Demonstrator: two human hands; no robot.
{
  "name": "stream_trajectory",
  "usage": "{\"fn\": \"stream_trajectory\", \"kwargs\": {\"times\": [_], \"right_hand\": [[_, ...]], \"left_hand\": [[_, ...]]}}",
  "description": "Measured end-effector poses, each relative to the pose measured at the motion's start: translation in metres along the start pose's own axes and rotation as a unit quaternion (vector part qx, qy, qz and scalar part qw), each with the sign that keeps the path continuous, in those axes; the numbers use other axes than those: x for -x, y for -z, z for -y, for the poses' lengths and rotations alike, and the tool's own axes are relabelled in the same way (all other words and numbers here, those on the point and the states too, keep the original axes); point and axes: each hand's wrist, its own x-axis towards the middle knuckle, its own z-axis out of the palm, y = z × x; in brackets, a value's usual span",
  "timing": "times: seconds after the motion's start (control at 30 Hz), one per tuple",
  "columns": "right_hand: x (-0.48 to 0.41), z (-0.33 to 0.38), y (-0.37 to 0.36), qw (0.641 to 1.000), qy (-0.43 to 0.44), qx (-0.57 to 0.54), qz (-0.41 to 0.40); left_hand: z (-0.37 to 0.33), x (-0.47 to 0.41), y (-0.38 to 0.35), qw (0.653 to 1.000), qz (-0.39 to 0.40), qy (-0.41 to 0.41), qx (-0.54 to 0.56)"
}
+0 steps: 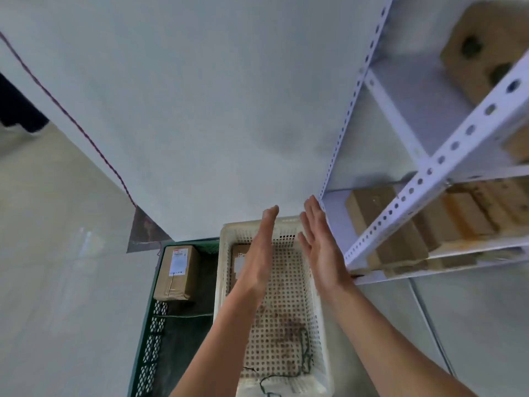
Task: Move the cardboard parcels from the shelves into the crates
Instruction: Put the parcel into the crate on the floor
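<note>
My left hand [262, 247] and my right hand [320, 242] are both flat and empty, fingers extended, palms facing each other above the white perforated crate [286, 325]. A cardboard parcel [239, 262] lies in the far end of that crate, mostly hidden behind my left hand. A taped parcel with a white label [177, 272] rests in the green crate [148, 339] to the left. More cardboard parcels [386, 227] stand on the lower shelf of the white metal rack [429, 167] to the right, and another parcel [481, 53] sits on a higher shelf.
A white wall [200, 110] runs behind the crates. A thin red cord [71, 118] crosses the wall down to a grey patch at the floor. A dark wire lies in the near end of the white crate. Pale floor spreads to the left.
</note>
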Motion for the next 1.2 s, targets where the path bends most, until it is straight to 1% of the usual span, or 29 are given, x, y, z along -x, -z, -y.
{"fn": "stream_trajectory", "kwargs": {"times": [0.17,0.3,0.4,0.5,0.6,0.7,0.83,0.97,1.03,1.2], "right_hand": [[0.063,0.077,0.021,0.999,0.04,-0.014,0.019],[0.123,0.134,0.057,0.997,0.066,-0.007,0.036],[0.169,0.173,0.102,0.993,0.108,0.012,0.033],[0.206,0.21,0.155,0.991,0.128,0.016,0.019],[0.231,0.24,0.205,0.986,0.167,0.019,0.014],[0.244,0.268,0.251,0.985,0.174,0.008,-0.014],[0.25,0.299,0.307,0.98,0.192,0.002,-0.055],[0.245,0.325,0.367,0.974,0.209,-0.006,-0.09],[0.239,0.337,0.401,0.97,0.215,-0.006,-0.116],[0.205,0.372,0.491,0.959,0.226,0.004,-0.17]], "left_hand": [[-0.048,0.067,-0.054,0.999,0.012,-0.037,0.0],[-0.077,0.123,-0.11,0.997,-0.002,-0.074,0.004],[-0.091,0.162,-0.158,0.994,-0.006,-0.112,0.001],[-0.102,0.195,-0.209,0.992,0.013,-0.122,-0.005],[-0.111,0.216,-0.259,0.987,0.033,-0.158,-0.019],[-0.125,0.228,-0.308,0.987,0.045,-0.153,-0.005],[-0.147,0.226,-0.37,0.982,0.087,-0.165,-0.031],[-0.166,0.206,-0.435,0.974,0.128,-0.175,-0.06],[-0.175,0.189,-0.47,0.972,0.147,-0.173,-0.066],[-0.202,0.123,-0.557,0.97,0.184,-0.154,-0.04]]}}
